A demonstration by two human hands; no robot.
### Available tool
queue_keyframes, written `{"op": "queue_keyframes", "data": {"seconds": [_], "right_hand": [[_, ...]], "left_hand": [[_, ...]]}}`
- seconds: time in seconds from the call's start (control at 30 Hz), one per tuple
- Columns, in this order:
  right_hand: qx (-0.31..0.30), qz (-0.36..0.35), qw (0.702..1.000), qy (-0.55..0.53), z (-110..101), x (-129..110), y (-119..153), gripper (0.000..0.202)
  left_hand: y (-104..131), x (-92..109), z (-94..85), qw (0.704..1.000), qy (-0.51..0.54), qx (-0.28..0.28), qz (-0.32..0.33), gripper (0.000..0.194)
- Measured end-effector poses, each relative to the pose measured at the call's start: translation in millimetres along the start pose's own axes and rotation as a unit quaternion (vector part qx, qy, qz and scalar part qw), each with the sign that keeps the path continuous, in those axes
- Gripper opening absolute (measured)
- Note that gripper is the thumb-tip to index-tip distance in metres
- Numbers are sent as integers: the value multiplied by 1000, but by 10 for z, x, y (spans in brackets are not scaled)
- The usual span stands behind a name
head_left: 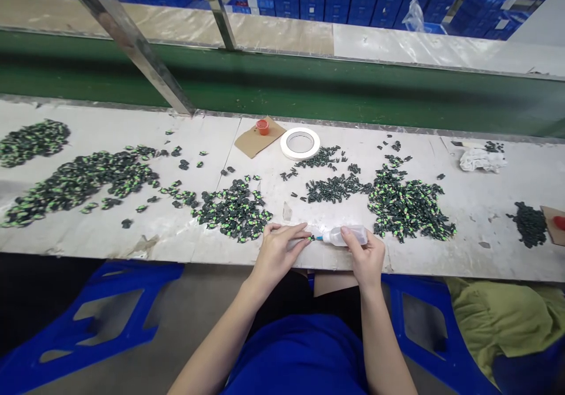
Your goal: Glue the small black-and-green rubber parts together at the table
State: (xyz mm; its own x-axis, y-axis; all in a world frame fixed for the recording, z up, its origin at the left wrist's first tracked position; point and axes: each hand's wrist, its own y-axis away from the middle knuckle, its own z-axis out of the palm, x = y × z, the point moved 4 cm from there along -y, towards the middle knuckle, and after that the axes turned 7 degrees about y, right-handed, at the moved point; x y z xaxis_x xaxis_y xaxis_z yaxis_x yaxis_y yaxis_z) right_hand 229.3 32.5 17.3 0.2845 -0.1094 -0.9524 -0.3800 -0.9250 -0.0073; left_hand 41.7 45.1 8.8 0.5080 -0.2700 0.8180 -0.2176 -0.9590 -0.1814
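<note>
At the table's front edge, my left hand (281,246) pinches a small black-and-green part (311,238) between thumb and fingers. My right hand (366,254) is wrapped round a clear squeeze bottle (338,236), tipped on its side with its blue nozzle touching or very close to the small part. Left of my hands lies a pile of black-and-green parts (233,209). Another such pile (406,203) is on the right. Between them, farther back, are heaps of small plain dark pieces (333,188).
A roll of white tape (286,146) lies beyond my hands, beside cardboard (250,144) carrying a red cup (262,126). More parts (88,174) spread leftward. A crumpled white cloth (482,160) is at right. A metal post (132,47) rises at back left; blue stools (101,312) stand below.
</note>
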Motion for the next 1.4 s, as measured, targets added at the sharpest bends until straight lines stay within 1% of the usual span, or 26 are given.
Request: {"op": "queue_keyframes", "data": {"seconds": [0.2, 0.4, 0.77, 1.0, 1.17, 1.4], "right_hand": [[5, 5, 1000, -4, 1, 11, 7, 29], [0, 12, 1000, -10, 3, -2, 1, 29], [22, 23, 999, -23, -17, 15, 2, 30], [6, 20, 1000, -9, 8, -6, 0, 30], [4, 17, 1000, -10, 13, -4, -2, 30], [30, 18, 999, -12, 9, 14, 8, 32]], "left_hand": [[7, -10, 4, 1000, 1, -3, 0, 26], [8, -13, 0, 1000, 3, -10, -17, 23], [0, -12, -3, 1000, 1, -13, -21, 22], [-2, -2, -5, 1000, 3, -14, -21, 23], [-2, -5, -3, 1000, 2, -17, -26, 22], [-18, -5, 3, 999, -5, -19, -39, 23]]}}
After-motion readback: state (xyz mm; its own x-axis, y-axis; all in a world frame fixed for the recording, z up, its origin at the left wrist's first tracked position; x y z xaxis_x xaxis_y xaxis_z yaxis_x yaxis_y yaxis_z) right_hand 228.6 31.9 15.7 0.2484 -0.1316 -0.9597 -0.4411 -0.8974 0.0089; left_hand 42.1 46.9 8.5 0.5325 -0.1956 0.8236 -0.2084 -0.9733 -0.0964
